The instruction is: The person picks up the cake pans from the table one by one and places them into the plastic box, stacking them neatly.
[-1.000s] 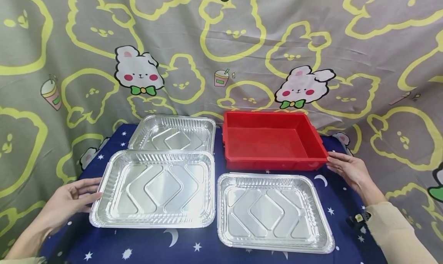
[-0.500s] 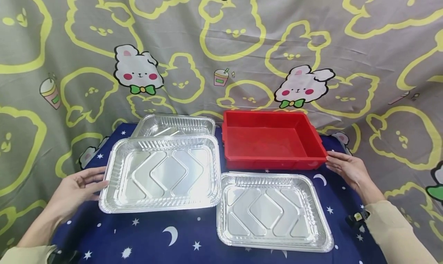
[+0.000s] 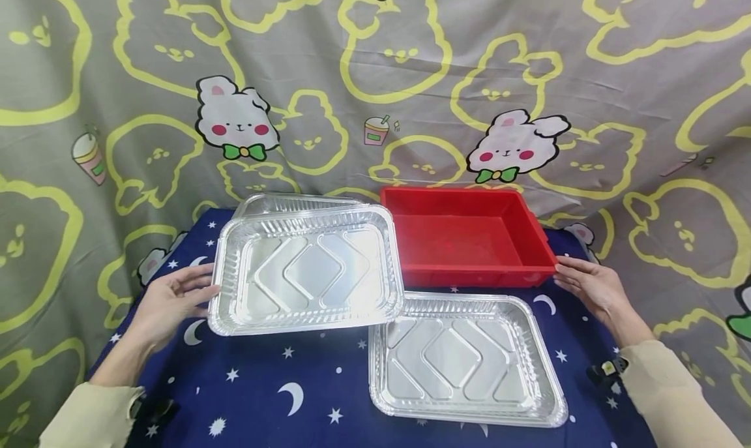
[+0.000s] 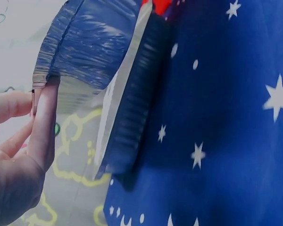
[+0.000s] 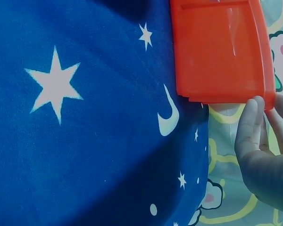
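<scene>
My left hand point(image 3: 167, 308) pinches the left rim of a shallow foil tray point(image 3: 313, 272), thumb on top and fingers below. This tray hangs raised and slightly tilted. It covers most of a second foil tray point(image 3: 293, 203) behind it and overlaps the near-left part of the red plastic tray point(image 3: 469, 276). In the left wrist view the underside of the held tray point(image 4: 92, 44) shows above the fingers. At the red tray's front right corner, my right hand point(image 3: 595, 295) grips the rim between thumb and fingers, which the right wrist view also shows on the red tray point(image 5: 221, 52).
A third foil tray point(image 3: 469, 363) lies at the front right, its back left corner under the raised one. All stand on a dark blue cloth point(image 3: 252, 396) with stars and moons. A patterned grey curtain point(image 3: 328, 44) hangs behind the table.
My left hand has carried the foil tray up, back and to the right, over the one behind and toward the red tray. The right hand stays at the red tray's corner.
</scene>
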